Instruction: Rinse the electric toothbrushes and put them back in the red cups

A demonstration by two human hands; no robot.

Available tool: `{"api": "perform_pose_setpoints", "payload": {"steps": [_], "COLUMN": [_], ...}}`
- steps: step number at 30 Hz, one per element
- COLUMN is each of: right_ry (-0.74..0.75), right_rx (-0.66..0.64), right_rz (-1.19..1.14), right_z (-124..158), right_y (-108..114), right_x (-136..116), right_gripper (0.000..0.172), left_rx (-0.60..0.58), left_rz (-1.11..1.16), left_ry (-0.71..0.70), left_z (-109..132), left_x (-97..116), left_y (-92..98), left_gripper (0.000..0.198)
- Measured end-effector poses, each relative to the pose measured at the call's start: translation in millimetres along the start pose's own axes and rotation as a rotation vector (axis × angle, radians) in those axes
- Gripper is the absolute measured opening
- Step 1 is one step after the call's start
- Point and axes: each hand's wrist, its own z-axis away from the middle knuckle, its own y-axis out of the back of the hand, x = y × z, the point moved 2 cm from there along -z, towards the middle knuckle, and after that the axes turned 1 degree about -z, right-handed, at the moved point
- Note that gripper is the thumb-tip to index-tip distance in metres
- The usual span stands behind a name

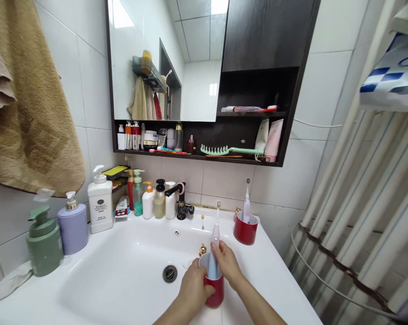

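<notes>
My left hand [192, 289] is wrapped round a red cup [216, 289] held over the right side of the white sink [122, 266]. My right hand [227, 262] pinches the body of a pale pink electric toothbrush [215, 234] that stands upright in that cup, brush head up. A second red cup [245, 230] with another electric toothbrush [246, 205] stands on the sink rim behind, to the right.
A black tap [180, 201] and several bottles line the back rim. A white pump bottle [100, 203], a lilac one [72, 225] and a green one [44, 241] stand at left. A brown towel [34, 99] hangs left; a striped curtain [369, 216] hangs right. A mirror cabinet with shelves [204, 155] is above.
</notes>
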Motion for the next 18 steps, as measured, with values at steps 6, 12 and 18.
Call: {"api": "perform_pose_setpoints", "payload": {"steps": [6,12,18], "right_ry": [0.030,0.013,-0.049], "right_rx": [-0.027,0.001,0.073], "right_rz": [0.237,0.495,0.699], "right_z": [-20.2,-86.6,-134.2], "right_y": [9.6,26.2,29.7], "right_x": [-6.1,-23.9,-19.6], "right_gripper": [0.031,0.027,0.025], "left_rx": [0.030,0.051,0.020], "left_rz": [0.100,-0.160,-0.460], "left_ry": [-0.156,-0.170,-0.062], "left_z": [-38.0,-98.2,-140.6], "left_x": [14.4,48.1,56.3], "left_y": [-3.3,-4.1,-13.8], "left_gripper": [0.017,0.013,0.020]}}
